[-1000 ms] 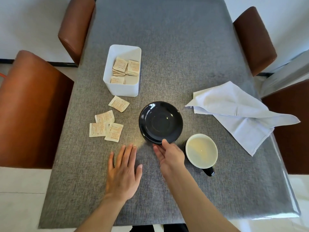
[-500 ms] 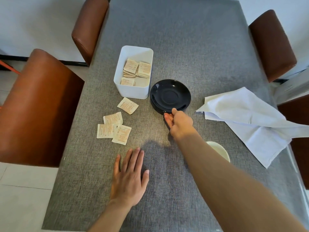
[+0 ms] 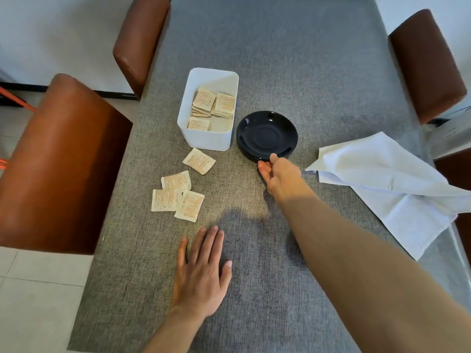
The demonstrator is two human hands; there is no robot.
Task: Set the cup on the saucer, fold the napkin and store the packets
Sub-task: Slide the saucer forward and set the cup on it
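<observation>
none of the three parts looks finished. the saucer [image 3: 267, 135] sits on the grey worktop [image 3: 318, 72], just beside the white bin [image 3: 204, 140] and possibly touching it. the right hand [image 3: 277, 174] reaches across and pinches the saucer's near rim, thumb on top and fingers under the edge. nothing stands on the saucer, and the cup is out of sight, perhaps hidden behind the outstretched arm, so setting it down is judged still to do.

the napkin [image 3: 387, 179] lies rumpled and unfolded at the right edge of the worktop, one corner hanging toward the side.

some packets already lie in the bin, but four loose packets [image 3: 182, 189] are left on the worktop in front of it: one [image 3: 199, 161] near the bin, three close together nearer the person, overlapping a little. the left hand [image 3: 202, 273] rests flat on the worktop with straight fingers, holding nothing, near the three.

the packets carry reddish print, too small to read. no brand or other writing shows.
</observation>
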